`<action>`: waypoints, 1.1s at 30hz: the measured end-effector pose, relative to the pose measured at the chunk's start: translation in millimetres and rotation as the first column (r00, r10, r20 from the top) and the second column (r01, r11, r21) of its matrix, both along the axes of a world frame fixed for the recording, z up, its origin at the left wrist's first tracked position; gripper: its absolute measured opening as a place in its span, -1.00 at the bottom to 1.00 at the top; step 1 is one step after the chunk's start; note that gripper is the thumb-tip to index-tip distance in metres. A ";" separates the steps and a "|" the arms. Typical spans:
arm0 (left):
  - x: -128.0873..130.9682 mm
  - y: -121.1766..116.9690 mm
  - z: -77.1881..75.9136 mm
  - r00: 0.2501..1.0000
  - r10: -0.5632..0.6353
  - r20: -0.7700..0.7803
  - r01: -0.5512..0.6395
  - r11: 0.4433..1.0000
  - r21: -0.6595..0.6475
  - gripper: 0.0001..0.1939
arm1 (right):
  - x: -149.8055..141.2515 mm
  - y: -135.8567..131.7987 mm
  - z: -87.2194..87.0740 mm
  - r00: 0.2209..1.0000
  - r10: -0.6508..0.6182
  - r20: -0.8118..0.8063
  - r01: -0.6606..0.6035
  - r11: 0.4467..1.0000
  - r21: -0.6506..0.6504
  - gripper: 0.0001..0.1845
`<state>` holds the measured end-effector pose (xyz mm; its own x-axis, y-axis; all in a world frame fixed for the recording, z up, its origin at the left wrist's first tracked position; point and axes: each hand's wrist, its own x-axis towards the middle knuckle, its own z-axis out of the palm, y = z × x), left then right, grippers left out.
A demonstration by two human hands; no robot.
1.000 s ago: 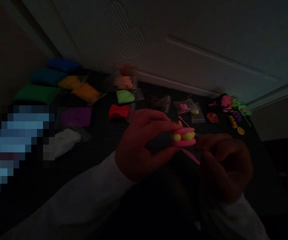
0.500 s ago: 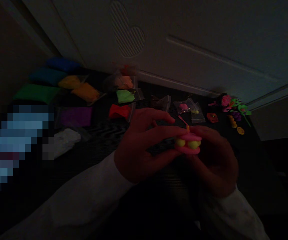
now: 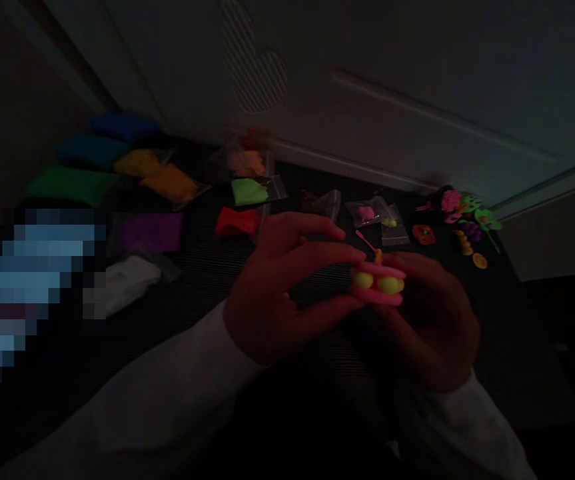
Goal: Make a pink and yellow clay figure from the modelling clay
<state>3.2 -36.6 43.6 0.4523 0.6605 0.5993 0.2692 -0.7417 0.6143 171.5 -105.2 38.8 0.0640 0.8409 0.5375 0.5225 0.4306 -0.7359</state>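
Between both hands is a clay macaron [image 3: 378,285]: two pink discs with several yellow balls sandwiched between them. My left hand [image 3: 287,293] pinches its left side, forefinger on the upper disc and thumb at the lower one. On the right side, my right hand [image 3: 432,320] grips it with fingers and thumb; part of the macaron is hidden there. Just behind the upper disc shows a small orange-yellow piece [image 3: 378,256]. A thin pink tool [image 3: 366,240] lies beyond the hands on the dark ridged table.
Bags of coloured clay line the back and left, among them purple [image 3: 152,232], white [image 3: 130,283], red [image 3: 237,222] and light green [image 3: 250,191]. Small finished clay figures [image 3: 460,213] sit at the back right. A pale panel [image 3: 392,73] rises behind the table.
Both hands keep hold of the macaron, which has shifted very slightly to the right and looks a little brighter. The left hand has tilted slightly. Bags and figures stay where they were.
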 end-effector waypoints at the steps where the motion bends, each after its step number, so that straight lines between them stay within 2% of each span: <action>1: -0.3 0.2 -0.2 1.000 -0.007 0.006 0.007 1.000 0.000 -0.68 | 0.0 0.0 0.2 1.000 -0.004 0.003 0.004 1.000 0.002 -0.49; 6: -3.8 0.9 -2.2 0.999 -0.053 0.011 0.054 0.997 -0.052 -0.68 | 1.3 0.4 0.5 0.999 0.017 0.050 -0.019 0.999 0.043 -0.49; 9: -5.0 1.1 -1.9 0.996 -0.067 0.061 0.075 0.987 -0.145 -0.64 | 3.3 1.9 -1.6 0.997 0.023 0.080 -0.029 0.997 0.074 -0.45; 13: -4.7 3.8 0.5 0.997 -0.025 0.076 0.047 0.955 -0.293 -0.81 | 4.5 3.3 -4.4 0.975 0.087 0.204 -0.108 0.989 0.096 -0.39; 17: -5.7 9.5 1.0 0.996 -0.053 0.068 0.074 0.928 -0.366 -0.88 | 2.1 2.5 -2.8 0.942 0.067 0.328 -0.103 0.990 0.093 -0.43; 20: -7.0 11.7 0.1 0.997 -0.053 0.058 0.071 0.928 -0.367 -0.91 | 0.7 2.0 -0.7 0.916 0.023 0.399 -0.079 0.989 0.124 -0.50; 24: -7.5 11.2 -0.8 0.999 -0.039 0.032 0.048 0.938 -0.344 -0.94 | 1.4 1.2 -1.8 0.874 0.014 0.486 -0.073 0.992 0.102 -0.56; 33: -3.4 9.5 -1.0 1.000 -0.008 -0.024 0.001 0.956 -0.294 -0.93 | -2.7 1.1 -6.0 0.859 -0.029 0.511 -0.053 0.988 0.146 -0.55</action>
<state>-0.2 -27.1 42.6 0.4679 0.8035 0.3681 0.2837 -0.5310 0.7985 168.8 -104.1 32.8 -0.2634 0.7467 0.6108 0.8008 0.5223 -0.2932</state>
